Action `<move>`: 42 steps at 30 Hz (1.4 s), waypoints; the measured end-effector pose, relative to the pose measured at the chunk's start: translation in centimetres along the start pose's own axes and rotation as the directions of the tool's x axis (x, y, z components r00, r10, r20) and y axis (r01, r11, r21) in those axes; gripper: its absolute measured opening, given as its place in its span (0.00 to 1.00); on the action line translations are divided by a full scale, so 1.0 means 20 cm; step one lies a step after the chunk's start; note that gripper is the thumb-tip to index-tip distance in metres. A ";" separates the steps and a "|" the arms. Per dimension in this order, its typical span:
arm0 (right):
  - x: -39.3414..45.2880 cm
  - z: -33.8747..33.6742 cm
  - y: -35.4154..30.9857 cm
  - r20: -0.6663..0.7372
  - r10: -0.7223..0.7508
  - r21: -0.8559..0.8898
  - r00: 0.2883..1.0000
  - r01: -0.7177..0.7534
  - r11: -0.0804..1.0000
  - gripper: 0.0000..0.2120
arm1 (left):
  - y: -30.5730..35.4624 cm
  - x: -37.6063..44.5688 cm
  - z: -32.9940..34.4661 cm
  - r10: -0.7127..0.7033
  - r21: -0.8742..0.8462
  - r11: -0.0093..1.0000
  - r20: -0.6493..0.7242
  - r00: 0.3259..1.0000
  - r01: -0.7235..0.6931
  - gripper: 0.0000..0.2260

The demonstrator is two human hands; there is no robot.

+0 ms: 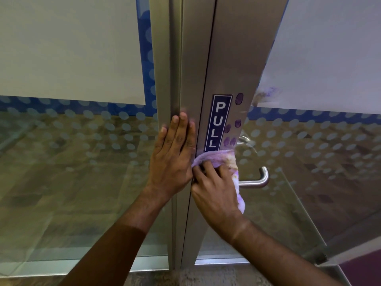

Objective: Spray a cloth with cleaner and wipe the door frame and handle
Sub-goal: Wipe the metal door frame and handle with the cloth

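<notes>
- The glass panels [68,162] fill both sides of the view, frosted above, with a blue band and rows of pale dots lower down; a purple smear marks the right panel near its inner edge.
- The door frame [191,65], brushed grey metal, runs from top to bottom through the middle, a dark seam dividing the fixed post on the left from the door's own stile on the right.
- The left hand [175,153] lies flat against the post, fingers straight and close together, pointing up, its palm pressed on the metal just left of the seam.
- The right hand [216,190] grips the cloth [218,159], fingers curled into it, and presses it on the stile just right of the seam.
- The cloth, lilac with yellowish patches, is bunched against the frame directly under the sign, its tail hanging down past the wrist.
- The PULL sign [219,122], white letters on dark blue, is stuck upright on the stile, its bottom edge touching the cloth.
- The handle [259,178], a bent steel lever, juts out to the right just beside the cloth.
- Purple smudges [237,122] dot the metal right of the sign.
</notes>
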State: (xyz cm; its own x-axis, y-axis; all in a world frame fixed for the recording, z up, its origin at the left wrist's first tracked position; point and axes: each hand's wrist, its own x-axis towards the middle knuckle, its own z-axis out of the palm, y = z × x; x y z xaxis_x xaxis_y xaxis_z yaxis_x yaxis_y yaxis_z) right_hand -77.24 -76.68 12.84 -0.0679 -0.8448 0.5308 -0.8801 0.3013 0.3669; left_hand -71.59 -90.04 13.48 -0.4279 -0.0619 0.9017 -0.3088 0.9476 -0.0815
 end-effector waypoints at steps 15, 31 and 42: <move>-0.31 -0.27 0.18 -0.133 0.768 0.809 0.626 -0.379 0.449 0.18 | 0.00 0.02 -0.05 -0.007 0.052 0.999 0.063 0.998 0.004 0.43; 0.04 -0.21 0.10 0.280 0.351 0.274 0.893 -0.425 0.863 0.17 | -0.01 0.01 -0.03 0.003 -0.003 1.000 0.075 0.997 -0.003 0.29; 0.08 -0.23 0.12 0.260 0.564 0.409 0.784 -0.618 0.672 0.11 | -0.02 0.01 -0.03 0.013 0.023 1.000 0.052 0.999 -0.014 0.34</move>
State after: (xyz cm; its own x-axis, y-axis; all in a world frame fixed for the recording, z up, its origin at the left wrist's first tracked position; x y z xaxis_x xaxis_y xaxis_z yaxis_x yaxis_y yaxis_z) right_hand -77.36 -75.24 18.14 -0.6714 -0.6075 0.4244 -0.7410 0.5439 -0.3939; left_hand -71.06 -90.16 13.86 -0.4756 -0.0661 0.8772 -0.3221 0.9410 -0.1037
